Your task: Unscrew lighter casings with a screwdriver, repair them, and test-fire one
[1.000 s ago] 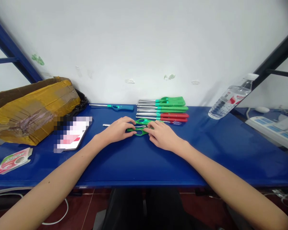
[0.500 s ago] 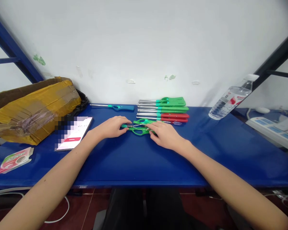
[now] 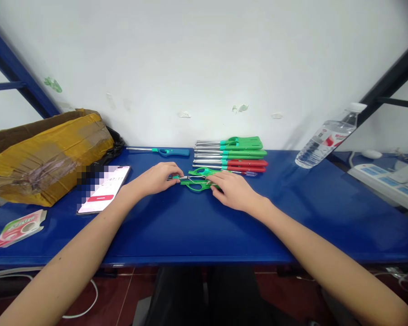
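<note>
In front of me on the blue table lie the opened green casing halves of a long-necked lighter, with trigger-guard loops. Thin wires run between the halves. My left hand pinches the lighter's metal-and-teal nozzle piece at the left end of the casing. My right hand presses its fingertips on the right part of the casing and wires, hiding what lies beneath them. Just behind stand side by side several green lighters and red lighters. A small clear screwdriver-like handle lies in front of the red ones.
A blue lighter lies by the wall. To the left are a taped cardboard box, a phone and a pink-green card piece. On the right stand a tilted-looking water bottle and a white power strip.
My left hand has shifted very slightly left along with the nozzle piece, showing a bit more of its metal. My right hand stays on the casing.
</note>
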A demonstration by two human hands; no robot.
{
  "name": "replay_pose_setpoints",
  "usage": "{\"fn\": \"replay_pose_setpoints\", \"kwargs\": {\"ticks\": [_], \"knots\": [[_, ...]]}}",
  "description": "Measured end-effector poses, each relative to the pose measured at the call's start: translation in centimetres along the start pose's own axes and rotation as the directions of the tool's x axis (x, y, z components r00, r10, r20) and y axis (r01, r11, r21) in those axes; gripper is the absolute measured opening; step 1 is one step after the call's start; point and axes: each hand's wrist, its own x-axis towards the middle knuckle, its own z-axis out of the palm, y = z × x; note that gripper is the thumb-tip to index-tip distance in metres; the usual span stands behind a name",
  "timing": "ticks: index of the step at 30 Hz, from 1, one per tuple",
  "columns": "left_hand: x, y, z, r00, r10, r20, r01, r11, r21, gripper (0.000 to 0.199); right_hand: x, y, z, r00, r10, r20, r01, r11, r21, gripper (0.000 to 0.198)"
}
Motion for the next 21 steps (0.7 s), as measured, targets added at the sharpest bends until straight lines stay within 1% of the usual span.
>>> {"fn": "replay_pose_setpoints", "kwargs": {"ticks": [7,11,14,17,21], "knots": [[0.07,0.03,-0.01,1.0,0.011,-0.006,-0.011,1.0,-0.021,0.017,0.03,0.03,-0.08,1.0,0.0,0.004,0.0,1.0,0.004,0.032],[0.07,0.02,-0.06,1.0,0.001,0.026,-0.001,1.0,-0.025,0.015,0.0,0.04,-0.07,1.0,0.002,0.009,-0.002,1.0,0.008,0.033],[0.02,0.08,-0.17,0.998,-0.03,0.047,0.031,0.999,-0.036,0.013,-0.01,0.03,-0.07,1.0,0.003,0.013,-0.003,1.0,0.005,0.033],[-0.03,0.19,-0.34,0.997,-0.052,0.064,0.054,0.998,-0.038,0.013,0.01,0.06,-0.01,1.0,-0.002,0.01,0.002,1.0,0.007,0.033],[-0.07,0.44,-0.48,0.996,-0.045,0.083,0.048,0.998,-0.044,0.018,0.05,0.15,0.11,1.0,-0.007,-0.001,0.007,1.0,0.006,0.033]]}}
